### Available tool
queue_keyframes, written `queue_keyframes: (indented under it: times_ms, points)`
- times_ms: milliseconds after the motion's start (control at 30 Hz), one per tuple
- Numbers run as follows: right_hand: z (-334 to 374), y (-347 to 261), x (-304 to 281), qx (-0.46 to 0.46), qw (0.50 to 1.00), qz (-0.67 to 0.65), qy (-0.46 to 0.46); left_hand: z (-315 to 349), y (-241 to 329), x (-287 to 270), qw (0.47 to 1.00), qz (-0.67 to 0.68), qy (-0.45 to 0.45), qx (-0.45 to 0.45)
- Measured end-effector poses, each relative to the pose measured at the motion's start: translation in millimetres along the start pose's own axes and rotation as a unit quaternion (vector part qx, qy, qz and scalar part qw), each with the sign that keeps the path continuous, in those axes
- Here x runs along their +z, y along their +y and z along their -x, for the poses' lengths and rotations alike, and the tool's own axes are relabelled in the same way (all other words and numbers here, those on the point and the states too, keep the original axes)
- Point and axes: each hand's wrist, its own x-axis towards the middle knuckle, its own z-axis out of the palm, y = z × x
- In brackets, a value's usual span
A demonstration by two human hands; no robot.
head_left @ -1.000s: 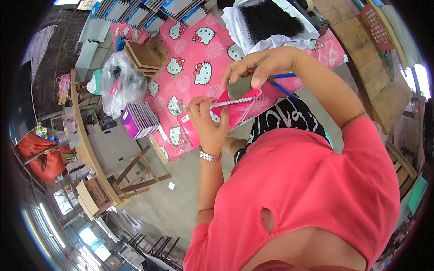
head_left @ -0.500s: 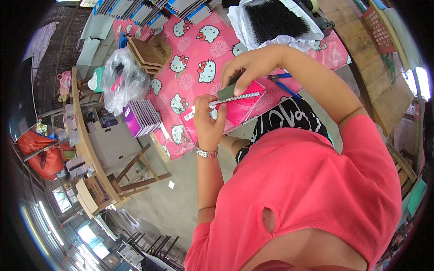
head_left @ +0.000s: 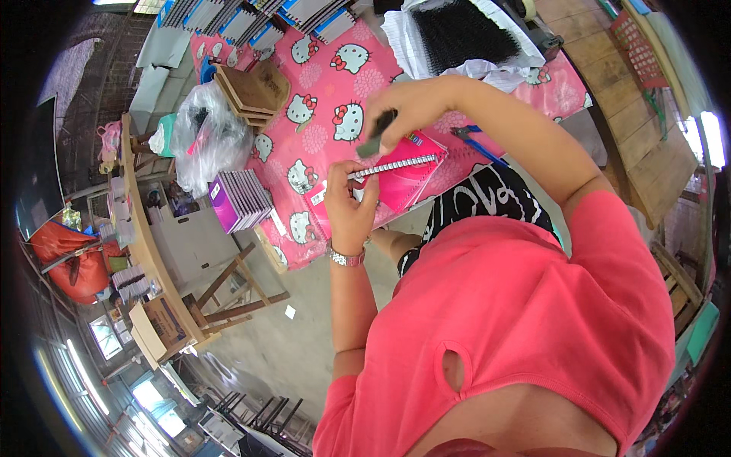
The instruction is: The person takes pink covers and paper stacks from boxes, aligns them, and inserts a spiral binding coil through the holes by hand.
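Pinching the left end of the notebook's [head_left: 397, 185] spine [head_left: 403, 164], your left hand [head_left: 352, 202] has thumb and fingers nearly closed on it; your right hand [head_left: 407, 113] is blurred, its thumb and fingers curled round a green block [head_left: 368, 148] just by that end; I cannot tell whether block and spine touch; the pink notebook lies near the cloth's [head_left: 316, 76] edge in front of you; should your left pinch loosen, the notebook could skew; should the block stray, it could catch your left fingertips or scuff the cover; the pliers [head_left: 481, 145] lie near the spine's right end, where a wide sweep could knock them off
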Motion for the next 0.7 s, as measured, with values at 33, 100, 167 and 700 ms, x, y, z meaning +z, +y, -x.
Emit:
queue_keyframes:
  times_ms: [33,100,167,700]
  points:
    - [-5,0,-2,0.032,0.983,0.162,0.082,1,0,0,0.999,0.022,0.001,-0.034]
    - [-5,1,-6,0.06,0.957,0.255,0.122,3,0,2,0.999,0.03,0.01,-0.035]
    - [-4,5,-3,-0.042,0.995,-0.064,0.062,3,-4,3,0.998,0.036,0.021,-0.038]
    - [-6,72,-13,-0.104,0.92,0.304,0.225,3,2,7,0.986,0.144,0.056,-0.064]
